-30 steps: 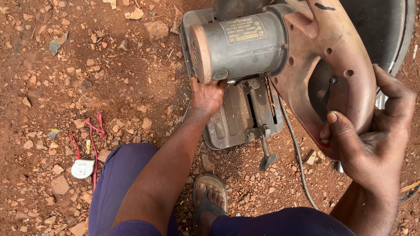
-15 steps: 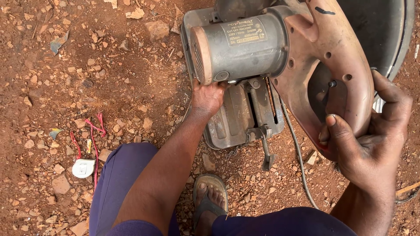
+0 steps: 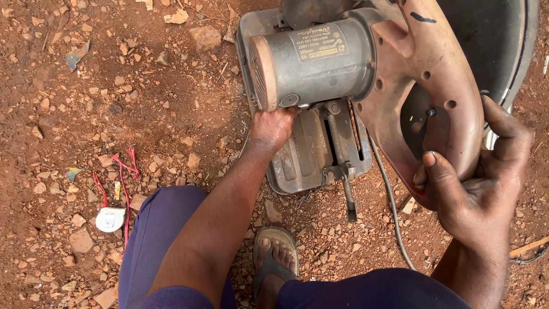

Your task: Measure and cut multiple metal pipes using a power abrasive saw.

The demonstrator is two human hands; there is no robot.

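A dusty cut-off saw stands on red gravel, with a grey cylindrical motor [image 3: 320, 66], a reddish-brown handle housing [image 3: 434, 86] and a grey metal base [image 3: 303, 160]. My right hand [image 3: 474, 183] is wrapped around the lower edge of the handle housing. Reaching under the motor, my left hand [image 3: 273, 127] rests on the base beside the vise screw [image 3: 342, 154]; its fingers are hidden below the motor. A dark blade guard [image 3: 486, 40] fills the top right.
A grey power cord [image 3: 392, 206] trails from the saw toward me. Red wires and a small white plug-like part [image 3: 110, 218] lie on the gravel at left. My sandalled foot [image 3: 274, 260] and blue trouser legs [image 3: 154, 240] are just below the saw.
My right hand has shifted slightly along the handle housing and closed more firmly on its edge. My left hand stays under the motor.
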